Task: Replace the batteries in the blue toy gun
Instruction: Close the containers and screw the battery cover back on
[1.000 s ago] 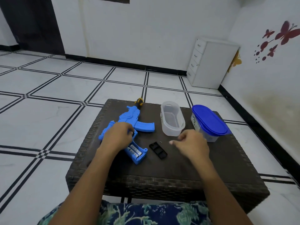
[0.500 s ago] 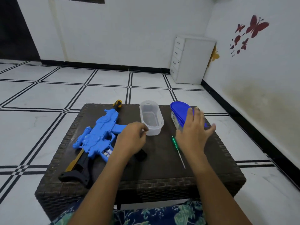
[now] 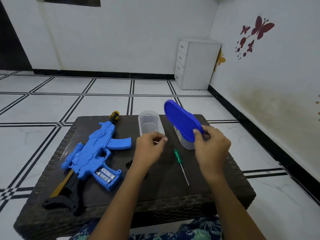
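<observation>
The blue toy gun (image 3: 97,153) lies on the left of the dark wicker table (image 3: 173,201). Its grip compartment is uncovered and shows batteries (image 3: 105,174). The black cover (image 3: 129,164) lies beside it, mostly hidden by my left forearm. My right hand (image 3: 211,146) pinches the blue lid (image 3: 181,122) at its near edge, tilted up off a clear container (image 3: 187,144). My left hand (image 3: 149,148) hovers in front of an empty clear container (image 3: 149,122), fingers loosely curled, with nothing visible in them.
A green-handled screwdriver (image 3: 180,163) lies on the table between my hands, tip toward me. A white drawer cabinet (image 3: 195,64) stands in the far right corner. Tiled floor surrounds the table, and the wall runs along the right.
My right hand went from resting on the blue lid to gripping it and lifting it off its container. My left hand left the gun and moved right to the empty container.
</observation>
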A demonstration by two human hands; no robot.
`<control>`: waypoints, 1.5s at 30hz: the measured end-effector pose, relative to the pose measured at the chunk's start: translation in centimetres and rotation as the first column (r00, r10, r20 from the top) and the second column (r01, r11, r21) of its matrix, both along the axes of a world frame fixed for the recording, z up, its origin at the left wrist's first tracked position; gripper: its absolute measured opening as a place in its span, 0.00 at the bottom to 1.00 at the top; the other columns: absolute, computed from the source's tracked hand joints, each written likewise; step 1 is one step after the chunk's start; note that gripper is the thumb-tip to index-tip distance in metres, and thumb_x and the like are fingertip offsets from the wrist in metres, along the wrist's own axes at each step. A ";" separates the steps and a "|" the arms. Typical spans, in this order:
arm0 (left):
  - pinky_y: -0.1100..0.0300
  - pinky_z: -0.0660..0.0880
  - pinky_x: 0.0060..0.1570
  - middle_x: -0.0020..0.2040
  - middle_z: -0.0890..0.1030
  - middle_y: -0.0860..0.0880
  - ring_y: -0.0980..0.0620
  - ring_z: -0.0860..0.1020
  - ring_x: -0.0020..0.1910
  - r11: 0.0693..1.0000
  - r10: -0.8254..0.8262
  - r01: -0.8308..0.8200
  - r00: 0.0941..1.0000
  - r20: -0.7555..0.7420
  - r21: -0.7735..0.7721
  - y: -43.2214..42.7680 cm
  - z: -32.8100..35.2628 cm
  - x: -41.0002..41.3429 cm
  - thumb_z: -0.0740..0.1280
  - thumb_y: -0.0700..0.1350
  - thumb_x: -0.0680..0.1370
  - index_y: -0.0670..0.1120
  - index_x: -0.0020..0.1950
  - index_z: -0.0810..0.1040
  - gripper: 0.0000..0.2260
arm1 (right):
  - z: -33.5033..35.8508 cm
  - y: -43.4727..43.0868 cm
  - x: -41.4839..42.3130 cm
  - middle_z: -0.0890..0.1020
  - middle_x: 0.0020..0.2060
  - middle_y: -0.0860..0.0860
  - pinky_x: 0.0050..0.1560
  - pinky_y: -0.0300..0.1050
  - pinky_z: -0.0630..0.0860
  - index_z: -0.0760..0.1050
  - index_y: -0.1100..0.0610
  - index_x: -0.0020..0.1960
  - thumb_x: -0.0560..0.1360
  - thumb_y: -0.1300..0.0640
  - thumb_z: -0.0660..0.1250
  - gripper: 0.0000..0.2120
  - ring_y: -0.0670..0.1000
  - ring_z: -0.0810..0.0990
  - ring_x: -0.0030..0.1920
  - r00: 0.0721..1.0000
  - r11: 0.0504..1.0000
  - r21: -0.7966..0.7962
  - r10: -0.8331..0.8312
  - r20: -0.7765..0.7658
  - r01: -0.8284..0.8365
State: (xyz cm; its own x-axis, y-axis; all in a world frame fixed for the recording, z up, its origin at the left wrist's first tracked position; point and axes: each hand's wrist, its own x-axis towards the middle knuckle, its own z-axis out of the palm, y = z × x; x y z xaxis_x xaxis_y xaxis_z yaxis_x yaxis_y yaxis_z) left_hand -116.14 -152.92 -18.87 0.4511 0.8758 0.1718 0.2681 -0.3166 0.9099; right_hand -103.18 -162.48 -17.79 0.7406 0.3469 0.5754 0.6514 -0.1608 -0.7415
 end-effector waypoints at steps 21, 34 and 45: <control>0.58 0.81 0.43 0.41 0.84 0.50 0.54 0.82 0.40 0.822 0.530 -0.460 0.834 0.154 -0.335 4.7 -0.7 -0.1 0.75 0.46 0.71 0.44 0.49 0.84 0.09 | -2.1 9.1 -4.0 0.83 0.34 0.57 0.35 0.42 0.78 0.81 0.63 0.38 0.75 0.57 0.71 0.10 0.48 0.78 0.31 0.775 0.978 -0.025 0.150 -0.614 -0.209; 0.56 0.83 0.39 0.42 0.83 0.47 0.52 0.84 0.37 0.722 0.573 -0.428 0.810 0.124 -0.543 4.1 -1.6 0.2 0.74 0.41 0.72 0.44 0.44 0.81 0.03 | -1.7 8.4 -3.8 0.82 0.30 0.48 0.41 0.46 0.84 0.76 0.51 0.33 0.74 0.60 0.72 0.12 0.48 0.84 0.32 0.732 0.968 -0.081 0.125 -0.669 -0.239; 0.54 0.83 0.38 0.36 0.82 0.43 0.48 0.83 0.34 0.630 0.595 -0.444 0.803 0.029 -0.637 5.0 -0.5 0.3 0.76 0.40 0.71 0.41 0.37 0.79 0.07 | -1.0 9.6 -2.8 0.84 0.34 0.59 0.36 0.45 0.84 0.81 0.64 0.40 0.71 0.63 0.74 0.05 0.49 0.82 0.26 0.666 0.955 -0.162 0.046 -0.744 -0.248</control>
State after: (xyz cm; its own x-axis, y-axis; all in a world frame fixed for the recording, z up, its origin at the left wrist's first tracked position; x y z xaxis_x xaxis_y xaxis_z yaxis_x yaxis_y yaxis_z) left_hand -115.86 -147.93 -19.39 -0.0951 0.9061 -0.4123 -0.0062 0.4136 0.9104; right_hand -105.95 -152.89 -18.75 0.8123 0.5338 -0.2350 -0.0480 -0.3404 -0.9390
